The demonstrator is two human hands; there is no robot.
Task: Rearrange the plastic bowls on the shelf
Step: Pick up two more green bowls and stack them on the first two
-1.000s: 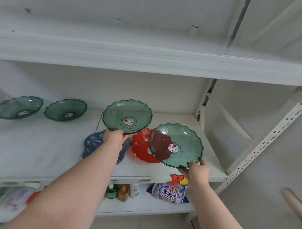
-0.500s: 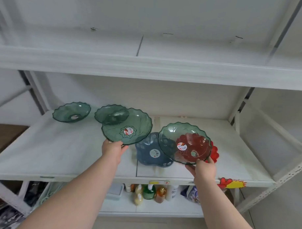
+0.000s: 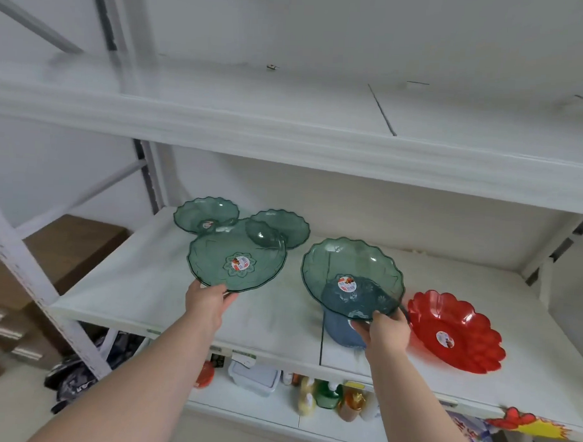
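Observation:
My left hand (image 3: 207, 305) grips the near rim of a clear green scalloped bowl (image 3: 216, 251), held tilted above the white shelf (image 3: 135, 288). My right hand (image 3: 383, 333) grips the near rim of a second green bowl (image 3: 355, 256), also raised and tilted. Two more green bowls rest at the back left of the shelf, one (image 3: 198, 211) at the corner and one (image 3: 286, 225) beside it, both partly behind the left-hand bowl. A blue bowl (image 3: 341, 331) lies under the right-hand bowl. A red flower-shaped bowl (image 3: 458, 329) sits to the right.
An upper shelf board (image 3: 286, 134) hangs close overhead. A slotted upright post (image 3: 27, 271) stands at the left. Below the shelf are bottles (image 3: 327, 395) and a plastic box (image 3: 255, 380). A brown cabinet (image 3: 64, 256) stands at far left.
Both hands have carried their green bowls leftward along the shelf. The left-hand bowl now overlaps the two back bowls; the right-hand bowl has gone from over the red bowl to over the blue one.

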